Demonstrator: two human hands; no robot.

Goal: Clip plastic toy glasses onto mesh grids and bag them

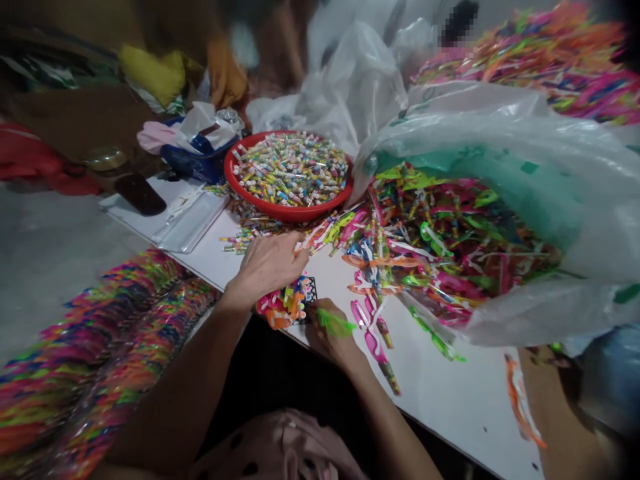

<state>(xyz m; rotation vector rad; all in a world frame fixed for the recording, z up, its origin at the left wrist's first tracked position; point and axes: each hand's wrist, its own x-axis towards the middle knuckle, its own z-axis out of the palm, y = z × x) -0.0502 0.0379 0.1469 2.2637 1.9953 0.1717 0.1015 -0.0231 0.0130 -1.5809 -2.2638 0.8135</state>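
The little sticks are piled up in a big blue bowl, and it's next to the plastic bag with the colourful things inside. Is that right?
Not quite: the bowl piled with little sticks next to the plastic bag is red, not blue, as the head view shows.

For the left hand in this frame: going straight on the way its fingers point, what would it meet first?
The left hand would probably meet the loose orange, green and pink plastic pieces near the round red plastic bowl first; depth is unclear, so it may be touching the nearest one.
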